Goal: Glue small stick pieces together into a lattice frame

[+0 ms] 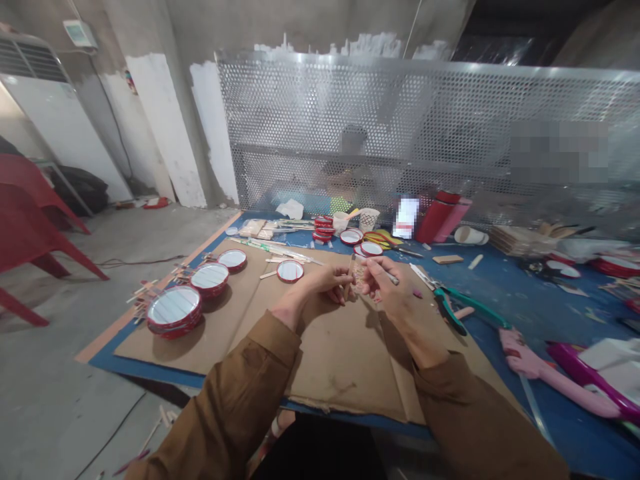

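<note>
Over the cardboard (345,373), the left hand (333,283) pinches a stick (348,288) between fingertips, partly covering it. The right hand's (383,283) fingers close on a slim tool (393,279), mostly hidden, its tip unclear.

Left hand (331,283), right hand (381,283) above cardboard (345,370), red-rimmed discs (175,307), teal-handled tool (477,303)

tan cardboard (345,377), blue tabletop (500,280), white discs (175,305) with red rims (173,329)
</note>
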Available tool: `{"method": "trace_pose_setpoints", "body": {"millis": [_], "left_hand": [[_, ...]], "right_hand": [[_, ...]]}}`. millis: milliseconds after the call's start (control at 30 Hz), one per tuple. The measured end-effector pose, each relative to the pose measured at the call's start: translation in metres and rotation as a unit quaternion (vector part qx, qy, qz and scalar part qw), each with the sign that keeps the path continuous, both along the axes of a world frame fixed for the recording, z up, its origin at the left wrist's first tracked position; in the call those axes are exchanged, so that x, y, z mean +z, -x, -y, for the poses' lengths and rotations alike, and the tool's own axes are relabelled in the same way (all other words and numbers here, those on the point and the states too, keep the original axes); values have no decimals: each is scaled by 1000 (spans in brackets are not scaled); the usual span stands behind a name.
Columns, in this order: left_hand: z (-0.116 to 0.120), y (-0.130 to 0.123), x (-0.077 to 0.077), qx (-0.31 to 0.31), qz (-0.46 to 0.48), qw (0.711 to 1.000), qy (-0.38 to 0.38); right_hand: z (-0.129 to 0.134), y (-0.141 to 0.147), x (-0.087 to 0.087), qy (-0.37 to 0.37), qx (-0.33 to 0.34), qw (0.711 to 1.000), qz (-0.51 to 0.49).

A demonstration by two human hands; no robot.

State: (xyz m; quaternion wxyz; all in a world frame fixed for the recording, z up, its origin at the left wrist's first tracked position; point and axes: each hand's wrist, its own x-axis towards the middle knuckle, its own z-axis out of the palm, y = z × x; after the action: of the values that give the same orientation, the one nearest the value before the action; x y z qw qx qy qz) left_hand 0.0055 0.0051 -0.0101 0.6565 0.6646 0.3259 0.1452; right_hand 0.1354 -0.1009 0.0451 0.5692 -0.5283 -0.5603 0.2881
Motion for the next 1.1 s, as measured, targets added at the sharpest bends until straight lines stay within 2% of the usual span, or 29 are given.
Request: {"method": "trace_pose_setpoints", "body": {"millis": [167, 600, 867, 1100], "left_hand": [[-1, 1, -2, -6, 8, 1000, -5], [0, 1, 0, 1, 0, 1000, -5], [4, 1, 6, -3, -3, 1000, -3], [3, 1, 5, -7, 0, 1000, -5]], "right_hand": [[-5, -2, -8, -7, 9, 999, -34], [-6, -3, -9, 1, 12, 1000, -22], [-8, -6, -13, 0, 25, 999, -29], [-9, -6, -14, 0, 12, 1000, -25]]}}
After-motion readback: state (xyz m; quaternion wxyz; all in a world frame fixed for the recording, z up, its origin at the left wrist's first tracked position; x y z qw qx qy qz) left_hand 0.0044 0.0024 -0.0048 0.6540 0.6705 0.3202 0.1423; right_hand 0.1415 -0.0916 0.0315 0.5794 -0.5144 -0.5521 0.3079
